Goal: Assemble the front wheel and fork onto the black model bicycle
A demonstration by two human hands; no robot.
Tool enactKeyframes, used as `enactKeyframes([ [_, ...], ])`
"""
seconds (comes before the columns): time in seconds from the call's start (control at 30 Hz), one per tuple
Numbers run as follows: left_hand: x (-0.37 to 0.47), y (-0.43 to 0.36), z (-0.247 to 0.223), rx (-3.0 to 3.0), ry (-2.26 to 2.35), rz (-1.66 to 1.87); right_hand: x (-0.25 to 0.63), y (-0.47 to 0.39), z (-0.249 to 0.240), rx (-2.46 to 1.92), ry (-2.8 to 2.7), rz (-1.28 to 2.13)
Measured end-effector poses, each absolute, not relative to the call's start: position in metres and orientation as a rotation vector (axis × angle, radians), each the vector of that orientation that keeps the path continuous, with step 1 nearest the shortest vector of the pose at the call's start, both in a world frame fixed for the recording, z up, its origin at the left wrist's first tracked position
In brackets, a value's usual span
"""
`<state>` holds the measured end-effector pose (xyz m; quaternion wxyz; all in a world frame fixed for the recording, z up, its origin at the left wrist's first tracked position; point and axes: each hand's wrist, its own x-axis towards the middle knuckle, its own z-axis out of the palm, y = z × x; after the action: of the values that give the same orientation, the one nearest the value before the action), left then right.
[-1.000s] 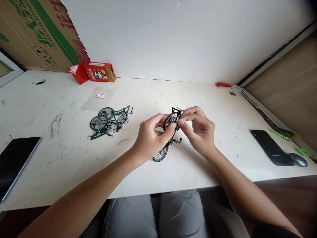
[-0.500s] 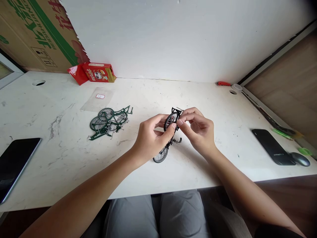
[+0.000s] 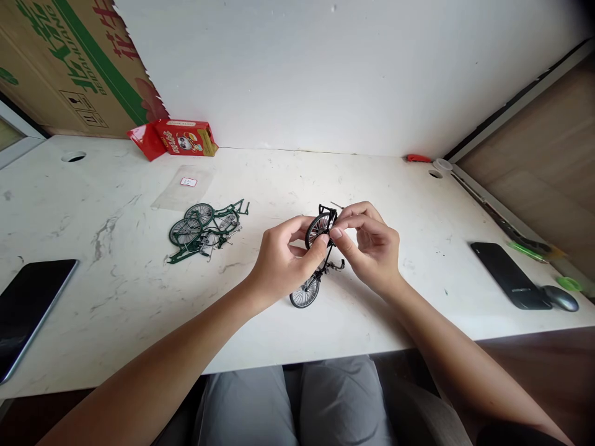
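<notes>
A small black model bicycle (image 3: pixel 305 292) is held over the white table, its rear rack end up and one wheel low towards me. My left hand (image 3: pixel 286 254) grips it near the upper wheel, thumb in front. The fingers of my right hand (image 3: pixel 367 241) are pinched at the right side of that wheel; a thin rod sticks out above them. What exactly the fingertips touch is hidden. Green model bicycle parts (image 3: pixel 204 228), with wheels and frames, lie on the table left of my hands.
A clear bag (image 3: pixel 179 193) with a label lies behind the green parts, near a red box (image 3: pixel 186 137). A phone (image 3: pixel 35 310) is at the left. On the right are a black device (image 3: pixel 509 275), a mouse (image 3: pixel 561 298) and a red object (image 3: pixel 419 158).
The black bicycle has tilted slightly, its lower wheel shifting a little right and its upper wheel a little left. Both hands keep nearly the same place and hold.
</notes>
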<state>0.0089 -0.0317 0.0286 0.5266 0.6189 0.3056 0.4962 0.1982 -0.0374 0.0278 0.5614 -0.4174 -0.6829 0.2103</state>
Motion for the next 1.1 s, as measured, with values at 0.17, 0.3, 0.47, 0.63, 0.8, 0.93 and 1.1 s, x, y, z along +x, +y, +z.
enactKeyframes([
  [0.17, 0.0094, -0.0326, 0.0287, 1.504, 0.736, 1.207, 0.1976, -0.0379, 0.0285, -0.981, -1.615, 0.508],
  [0.3, 0.0097, -0.0333, 0.0287, 1.523, 0.736, 1.227, 0.1974, -0.0381, 0.0282, -0.945, -1.614, 0.514],
  [0.47, 0.0096, -0.0337, 0.0283, 1.559, 0.764, 1.237, 0.1976, -0.0370, 0.0255, -0.945, -1.621, 0.493],
  [0.63, 0.0088, -0.0335, 0.0286, 1.548, 0.759, 1.222, 0.1972, -0.0368, 0.0237, -0.967, -1.631, 0.451],
  [0.8, 0.0084, -0.0339, 0.0298, 1.544, 0.733, 1.207, 0.1969, -0.0370, 0.0237, -0.965, -1.625, 0.445],
  [0.93, 0.0084, -0.0344, 0.0310, 1.544, 0.730, 1.205, 0.1968, -0.0374, 0.0241, -0.978, -1.618, 0.447],
  [1.1, 0.0076, -0.0348, 0.0325, 1.551, 0.715, 1.195, 0.1963, -0.0383, 0.0255, -0.961, -1.613, 0.463],
])
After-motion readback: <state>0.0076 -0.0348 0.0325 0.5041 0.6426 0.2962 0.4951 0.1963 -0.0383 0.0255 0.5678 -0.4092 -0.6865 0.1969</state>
